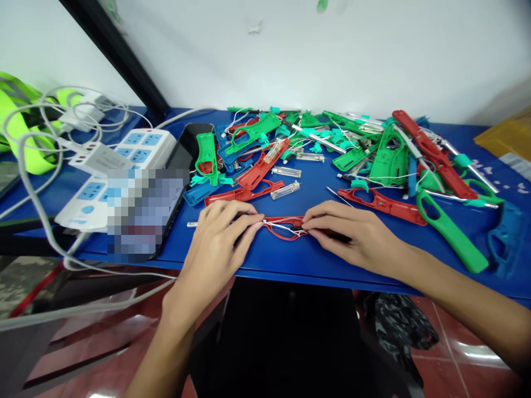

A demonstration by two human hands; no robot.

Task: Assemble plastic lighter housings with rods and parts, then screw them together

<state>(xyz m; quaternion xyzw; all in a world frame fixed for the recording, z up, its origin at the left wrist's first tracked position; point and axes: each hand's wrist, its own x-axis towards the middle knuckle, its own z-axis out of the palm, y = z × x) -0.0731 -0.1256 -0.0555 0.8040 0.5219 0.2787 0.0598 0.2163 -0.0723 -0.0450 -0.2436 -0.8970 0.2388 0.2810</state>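
A red lighter shell half [286,219] lies on the table between my hands, with a thin white wire [279,225] running across its oval opening. My left hand [222,232] is closed over the shell's left end, its thumb and fingertips pinching at the wire. A small silver tip [191,224] sticks out left of that hand. With thumb and fingertips together, my right hand [352,229] grips a small black part [296,228] at the wire's right end. My fingers hide both ends of the shell.
Behind my hands lies a pile of green, red and blue shells [390,157], clear fuel tanks [285,190] and metal tubes. A green shell [452,229] lies to the right. At left are a phone [151,221], a power strip [145,145] and looping white cables.
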